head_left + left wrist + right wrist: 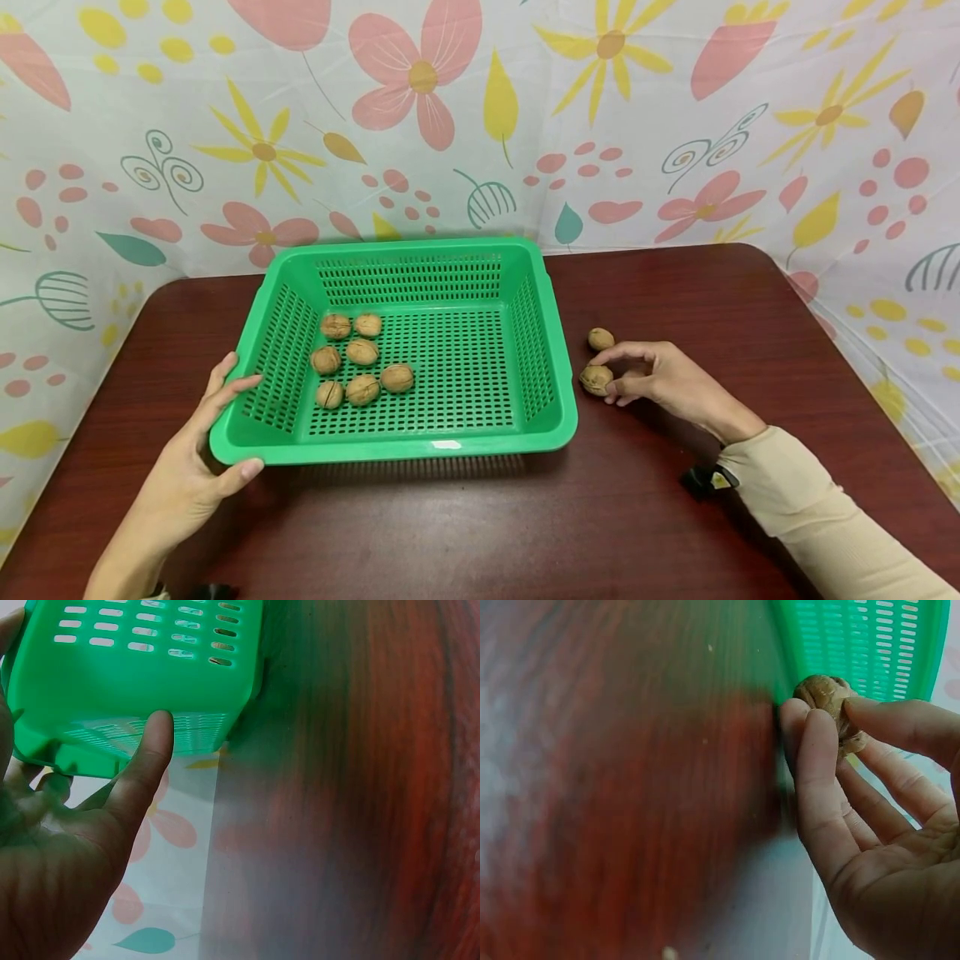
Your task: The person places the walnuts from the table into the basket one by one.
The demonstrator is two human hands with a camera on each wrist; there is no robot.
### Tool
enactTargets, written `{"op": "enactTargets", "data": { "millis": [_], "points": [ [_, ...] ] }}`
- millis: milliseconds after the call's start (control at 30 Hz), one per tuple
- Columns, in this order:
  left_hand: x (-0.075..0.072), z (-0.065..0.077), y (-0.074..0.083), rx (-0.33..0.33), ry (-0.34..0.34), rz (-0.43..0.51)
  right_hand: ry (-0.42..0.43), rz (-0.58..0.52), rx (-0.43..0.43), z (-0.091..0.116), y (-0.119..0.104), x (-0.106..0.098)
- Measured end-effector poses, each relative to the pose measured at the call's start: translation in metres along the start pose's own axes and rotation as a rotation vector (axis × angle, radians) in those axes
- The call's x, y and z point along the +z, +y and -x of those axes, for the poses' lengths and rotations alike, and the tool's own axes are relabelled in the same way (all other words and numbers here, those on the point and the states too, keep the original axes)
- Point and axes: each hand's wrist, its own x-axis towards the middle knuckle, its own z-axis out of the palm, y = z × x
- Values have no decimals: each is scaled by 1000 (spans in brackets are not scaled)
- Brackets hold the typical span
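A green plastic basket (555, 367) with slotted walls stands on the table, and several walnuts (363, 351) lie in its left half. My left hand (176, 475) holds the basket's front left corner, fingers over the left rim and thumb at the front; the left wrist view shows the thumb (154, 746) against the green wall. To the right of the basket, my right hand (667, 383) pinches a walnut (823, 697) between thumb and fingers, low over the table. Just behind that one, another walnut (601, 338) rests on the table.
The dark red-brown wooden table (465, 525) has rounded back corners. Behind it and along both sides hangs a white cloth (480, 183) with printed flowers and leaves. A black strap (705, 482) is on my right wrist, by the beige sleeve (810, 492).
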Motion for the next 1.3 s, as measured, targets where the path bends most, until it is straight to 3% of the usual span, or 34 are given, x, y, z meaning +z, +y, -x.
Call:
{"op": "enactTargets", "data": {
  "millis": [333,533,733,833,1100,1300],
  "points": [
    [0,0,1,7,1,21,46,-159,-88,3,-29,-9],
    [0,-1,1,1,1,7,29,-342,-126,0,-62,-19],
    [0,0,1,-7,-3,1,-12,-428,-133,-13,-97,-17],
    [0,0,1,-13,-3,-3,-38,-440,-125,-24,-112,-9],
    [0,1,1,-14,-4,-6,-72,-316,-75,-64,-153,23],
    [0,1,0,-7,-3,-1,-145,-310,-33,-100,-172,49]
  ]
}}
